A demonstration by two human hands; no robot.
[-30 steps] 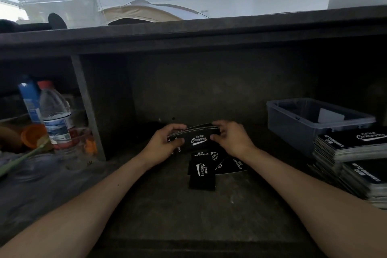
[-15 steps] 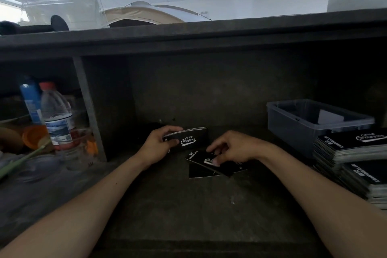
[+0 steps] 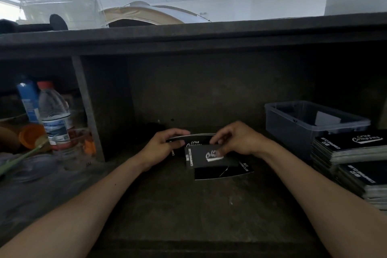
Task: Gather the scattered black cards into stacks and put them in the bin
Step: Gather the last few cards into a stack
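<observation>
the left hand [image 3: 162,148] gripped a small stack of black cards [image 3: 193,139] by its left end, thumb on top and fingers curled under. the right hand [image 3: 234,140] pinched a single card [image 3: 207,158] by its upper right corner and held it tilted just in front of the stack, overlapping its lower edge. under that card a few loose cards [image 3: 222,172] lay flat on the tabletop [image 3: 188,211], one corner poking out to the right.

the tabletop in front of the loose cards, between the two forearms, was bare down to its front edge. a dark back wall stood close behind the hands, and an upright divider [image 3: 88,109] closed off the left side, with a water bottle [image 3: 54,114] and an orange cup [image 3: 31,135] beyond it.

to the right, well apart from the hands, sat a grey plastic bin [image 3: 293,123] with one pale sheet [image 3: 326,118] leaning inside; what else it held could not be made out. just in front of the bin stood two tall stacks of cards [image 3: 356,148], reaching the right edge of the view.
</observation>
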